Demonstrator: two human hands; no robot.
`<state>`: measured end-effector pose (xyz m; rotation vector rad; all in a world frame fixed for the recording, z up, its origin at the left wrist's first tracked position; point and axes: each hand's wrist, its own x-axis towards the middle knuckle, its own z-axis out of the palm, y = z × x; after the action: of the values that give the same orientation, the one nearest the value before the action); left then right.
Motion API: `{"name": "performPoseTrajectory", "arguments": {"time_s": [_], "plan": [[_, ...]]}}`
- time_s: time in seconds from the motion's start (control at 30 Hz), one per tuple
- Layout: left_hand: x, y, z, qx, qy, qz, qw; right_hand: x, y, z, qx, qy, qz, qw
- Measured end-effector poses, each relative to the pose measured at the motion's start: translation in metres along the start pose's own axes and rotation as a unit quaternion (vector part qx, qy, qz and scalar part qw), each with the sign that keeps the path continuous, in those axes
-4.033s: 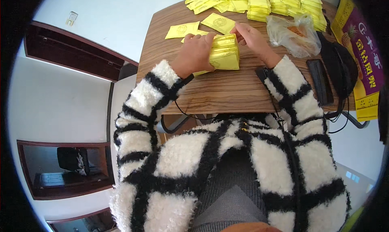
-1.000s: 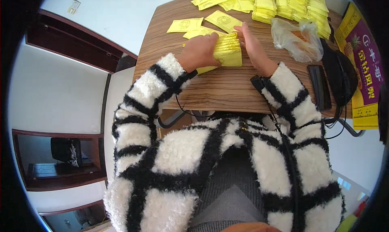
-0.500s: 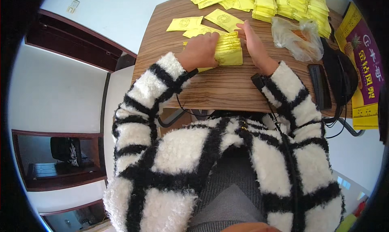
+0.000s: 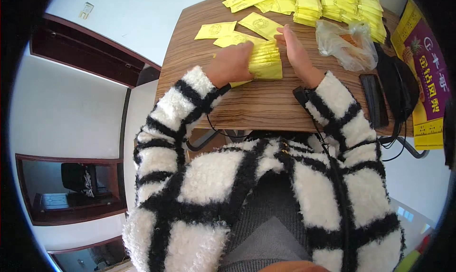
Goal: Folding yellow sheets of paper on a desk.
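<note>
Clasped in the left hand (image 4: pixel 232 63), fingers curled inward from nine o'clock: a bundle of yellow packets (image 4: pixel 267 68), low over the surface (image 4: pixel 256 113), presumably gripped so to keep the edges together. At two o'clock from it, the right hand (image 4: pixel 297 52), open, apparently empty, probably placed as a side guard; contact impossible to tell. Toward eleven o'clock, loose packets (image 4: pixel 215 30), likely spread for easy reach; toward one o'clock, stacks (image 4: pixel 308 5), seemingly set back for elbow room.
</note>
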<state>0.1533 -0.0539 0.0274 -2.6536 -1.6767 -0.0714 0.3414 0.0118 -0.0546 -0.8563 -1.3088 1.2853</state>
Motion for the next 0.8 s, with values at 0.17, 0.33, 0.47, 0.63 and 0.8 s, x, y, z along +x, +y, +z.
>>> {"name": "performPoseTrajectory", "arguments": {"time_s": [0.17, 0.33, 0.47, 0.63, 0.8], "plan": [[0.004, -0.011, 0.005, -0.003, 0.0, 0.006, 1.0, 0.002, 0.0, 0.006, 0.023, 0.011, -0.003, 1.0], [0.001, -0.008, -0.011, -0.044, 0.022, 0.041, 0.998, 0.014, 0.024, -0.006, 0.007, -0.002, -0.031, 0.999], [0.001, -0.007, -0.031, -0.102, 0.058, -0.032, 0.993, 0.019, 0.022, -0.005, -0.1, 0.006, -0.111, 0.989], [-0.009, -0.027, -0.024, -0.633, 0.062, -0.023, 0.772, 0.006, -0.01, 0.008, 0.078, 0.015, 0.019, 0.997], [-0.005, -0.043, 0.02, -0.863, 0.038, -0.006, 0.504, 0.006, -0.017, 0.012, 0.091, -0.023, 0.03, 0.995]]}}
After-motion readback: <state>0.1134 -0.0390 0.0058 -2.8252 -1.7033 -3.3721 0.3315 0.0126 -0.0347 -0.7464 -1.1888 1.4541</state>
